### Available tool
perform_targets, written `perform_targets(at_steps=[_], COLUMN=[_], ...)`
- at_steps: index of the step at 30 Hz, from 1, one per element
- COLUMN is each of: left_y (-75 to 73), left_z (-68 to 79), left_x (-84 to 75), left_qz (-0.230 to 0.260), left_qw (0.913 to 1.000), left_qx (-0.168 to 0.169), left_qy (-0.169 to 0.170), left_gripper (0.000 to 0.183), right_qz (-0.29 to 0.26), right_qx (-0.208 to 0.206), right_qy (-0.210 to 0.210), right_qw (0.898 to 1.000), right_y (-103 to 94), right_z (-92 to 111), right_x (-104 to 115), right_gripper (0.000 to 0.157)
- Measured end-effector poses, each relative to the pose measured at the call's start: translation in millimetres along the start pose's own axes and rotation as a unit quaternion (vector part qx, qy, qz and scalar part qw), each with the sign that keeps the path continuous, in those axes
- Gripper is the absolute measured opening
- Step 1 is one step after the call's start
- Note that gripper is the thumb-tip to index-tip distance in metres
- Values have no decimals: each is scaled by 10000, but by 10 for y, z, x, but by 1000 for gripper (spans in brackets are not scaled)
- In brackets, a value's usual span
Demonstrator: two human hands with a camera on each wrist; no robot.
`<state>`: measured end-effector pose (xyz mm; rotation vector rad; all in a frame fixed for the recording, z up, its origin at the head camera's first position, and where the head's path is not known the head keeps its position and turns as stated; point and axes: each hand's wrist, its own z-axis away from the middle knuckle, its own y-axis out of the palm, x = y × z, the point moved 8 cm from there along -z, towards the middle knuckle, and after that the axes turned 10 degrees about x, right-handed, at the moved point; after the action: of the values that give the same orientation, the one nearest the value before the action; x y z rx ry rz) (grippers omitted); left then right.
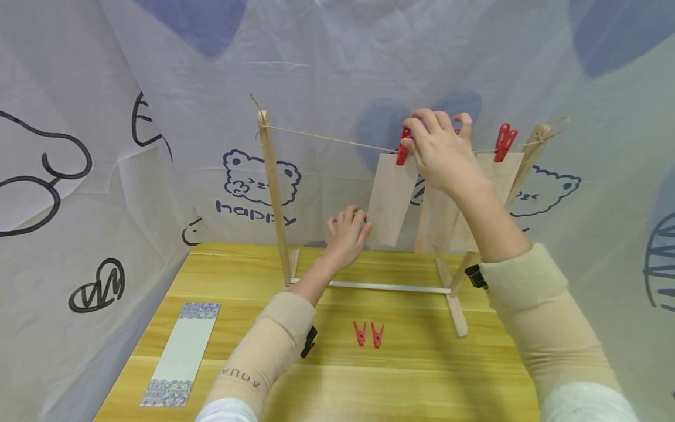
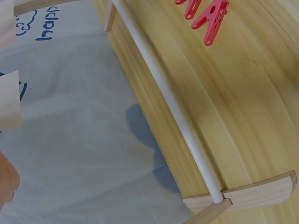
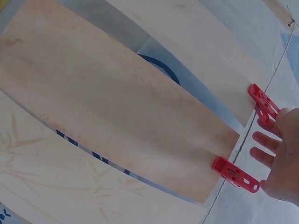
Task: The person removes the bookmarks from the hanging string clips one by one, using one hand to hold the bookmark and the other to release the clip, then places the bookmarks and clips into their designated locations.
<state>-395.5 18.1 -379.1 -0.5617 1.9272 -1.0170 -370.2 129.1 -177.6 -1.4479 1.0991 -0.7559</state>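
My right hand (image 1: 443, 149) is up at the string, its thumb and index finger pinching the handles of a red clothespin (image 1: 402, 151). That clothespin bites the top edge of a pale paper strip (image 1: 390, 199) hanging from the string. Beside that strip's lower left edge is my left hand (image 1: 348, 234), fingers loosely bent and holding nothing. In the right wrist view a brownish strip (image 3: 112, 98) hangs next to it under another red clothespin (image 3: 236, 174). A third strip (image 1: 498, 167) hangs at the right from a red clothespin (image 1: 504, 142), partly hidden by my right arm.
The string (image 1: 327, 138) runs between two wooden posts (image 1: 274, 199) joined low down by a white rod (image 1: 385, 286). Two red clothespins (image 1: 360, 333) lie on the wooden table (image 1: 422, 375). A pale strip with blue patterned ends (image 1: 181, 354) lies at the left. A printed cloth hangs behind.
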Motion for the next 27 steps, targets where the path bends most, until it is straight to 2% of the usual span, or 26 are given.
perform_targets(at_steps=[17,27], left_y=[-57,-80], left_z=[45,61], left_x=[-20,-17], left_qz=[16,74], left_qw=[9994,9984], left_qx=[-359,-563], left_qy=[-31,33], left_gripper=[22,21], right_qz=[-207,-364], right_qx=[-183,-511], right_qy=[-25,-54], right_qw=[9996,9980], right_y=[5,-19], right_z=[-9,-4], right_x=[24,24], right_gripper=[37,34])
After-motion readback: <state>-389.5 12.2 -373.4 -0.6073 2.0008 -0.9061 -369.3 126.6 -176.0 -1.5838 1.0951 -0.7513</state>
